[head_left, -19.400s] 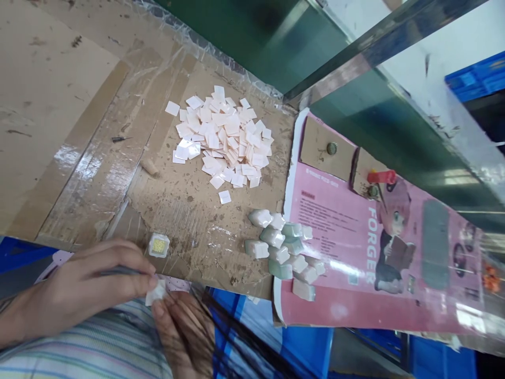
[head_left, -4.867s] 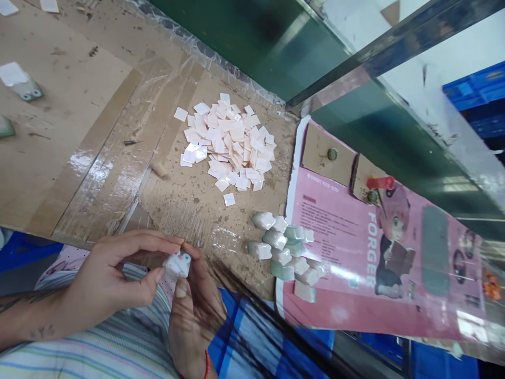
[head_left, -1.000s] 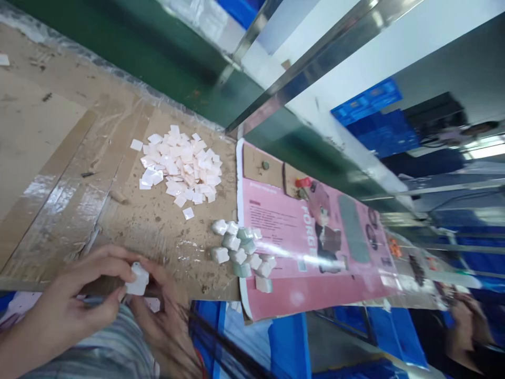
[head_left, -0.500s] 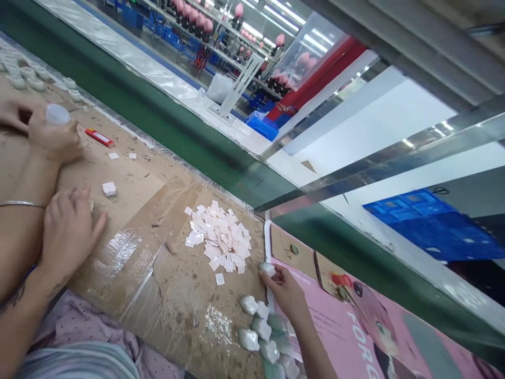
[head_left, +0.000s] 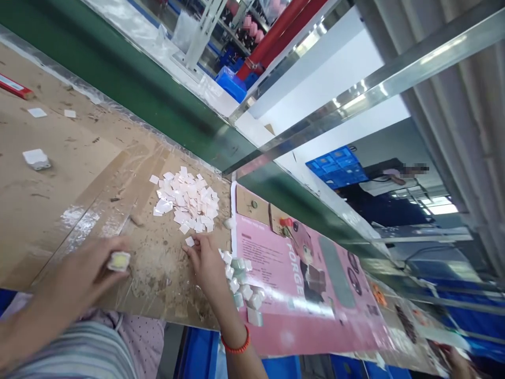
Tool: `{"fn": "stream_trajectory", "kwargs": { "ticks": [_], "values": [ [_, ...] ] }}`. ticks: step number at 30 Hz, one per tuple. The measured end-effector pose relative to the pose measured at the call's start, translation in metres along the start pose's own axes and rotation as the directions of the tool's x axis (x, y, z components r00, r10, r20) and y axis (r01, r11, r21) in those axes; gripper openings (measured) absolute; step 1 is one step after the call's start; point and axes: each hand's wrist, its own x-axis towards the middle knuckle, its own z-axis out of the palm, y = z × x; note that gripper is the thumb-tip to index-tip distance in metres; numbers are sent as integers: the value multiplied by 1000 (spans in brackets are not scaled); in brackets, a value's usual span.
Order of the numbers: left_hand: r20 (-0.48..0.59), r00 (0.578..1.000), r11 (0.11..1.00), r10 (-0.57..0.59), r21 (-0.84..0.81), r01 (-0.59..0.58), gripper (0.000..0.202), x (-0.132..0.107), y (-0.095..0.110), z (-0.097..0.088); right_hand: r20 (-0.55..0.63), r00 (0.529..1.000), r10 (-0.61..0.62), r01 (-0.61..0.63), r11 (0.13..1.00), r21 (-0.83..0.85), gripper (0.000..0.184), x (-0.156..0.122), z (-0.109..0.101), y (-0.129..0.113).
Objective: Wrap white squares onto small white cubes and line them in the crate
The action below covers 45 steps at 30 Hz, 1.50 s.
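My left hand [head_left: 97, 263], a little blurred, grips a small white block [head_left: 119, 261] with a yellowish face turned up. Between the thumb and fingertips of my right hand [head_left: 207, 260] is a thin white square [head_left: 190, 241], just below a heap of similar pale squares [head_left: 189, 200]. Close to my right wrist, a cluster of glossy whitish-green pieces [head_left: 245, 291] sits at the left edge of the pink printed mat [head_left: 260, 247]. One more pale piece [head_left: 229, 223] lies at the mat's upper left edge.
At the far left are a white stack of squares [head_left: 37, 158], two loose squares and a red box cutter [head_left: 16, 87]. A green rail [head_left: 158, 100] borders the cardboard-covered table. Metal bars cross above. A person [head_left: 390, 176] is in the background.
My right hand has let go of the pale piece by the mat and moved left to pinch a square. My left hand has lifted towards the middle. The co-worker's arms have left view.
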Motion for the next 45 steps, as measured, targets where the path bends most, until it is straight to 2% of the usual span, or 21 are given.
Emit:
{"fn": "stream_trajectory", "kwargs": {
  "ticks": [2,4,9,11,12,13,15,17,18,19,21,24,26,29,31,33,35,37,39,42,45],
  "values": [
    [66,992,994,110,-6,-110,32,-1,22,19,0,1000,-13,13,1000,19,16,-1,2,-1],
    [113,975,982,190,-17,-189,37,0,32,30,4,1000,-27,26,999,43,10,0,0,-2],
    [106,984,988,145,-76,-137,44,-1,24,33,-45,998,-39,44,992,120,14,-18,-8,-17],
    [72,990,991,123,-65,-119,48,-7,23,28,-124,992,0,30,969,245,18,-39,-5,-29],
    [50,991,990,125,-73,-121,48,-10,25,24,-145,988,57,1,931,366,19,-52,-2,-36],
    [30,990,987,136,-96,-132,46,-14,27,20,-124,983,135,-52,854,517,19,-65,2,-43],
    [29,984,967,176,-192,-167,41,-21,35,12,68,954,293,-233,578,782,23,-89,14,-58],
    [78,977,935,196,-315,-162,33,-24,43,5,273,899,342,-380,303,874,31,-107,25,-71],
    [108,975,918,193,-371,-140,28,-25,47,2,333,877,347,-417,206,885,34,-112,30,-77],
    [139,974,905,179,-412,-108,23,-24,49,1,363,863,352,-431,137,892,35,-116,34,-82],
    [170,975,885,145,-463,-51,17,-23,51,0,379,849,368,-432,70,899,35,-119,39,-90],
    [167,981,866,102,-500,-5,15,-22,50,3,381,833,402,-434,46,900,27,-120,39,-96],
    [144,986,868,82,-497,0,14,-23,50,5,335,841,426,-400,73,913,25,-120,37,-98],
    [135,987,894,82,-449,-13,10,-23,51,9,162,877,453,-288,226,931,28,-118,39,-95],
    [73,993,929,96,-364,-63,10,-20,51,13,100,865,492,-260,269,927,30,-116,42,-93],
    [-29,992,977,127,-168,-130,20,-15,52,18,107,816,567,-266,204,942,32,-113,46,-90],
    [-58,983,984,175,46,-172,37,-9,53,24,130,761,636,-261,117,958,34,-111,49,-88],
    [-14,976,964,215,165,-210,40,-3,53,30,142,727,672,-256,73,964,38,-111,51,-85],
    [37,969,953,244,175,-247,30,4,52,32,159,709,687,-258,43,965,39,-113,51,-83],
    [185,952,968,242,24,-250,31,13,47,28,131,700,702,-244,63,968,34,-116,50,-80],
    [344,900,963,269,-118,-243,45,20,40,20,74,724,686,-223,130,966,33,-117,50,-79]
  ]
}}
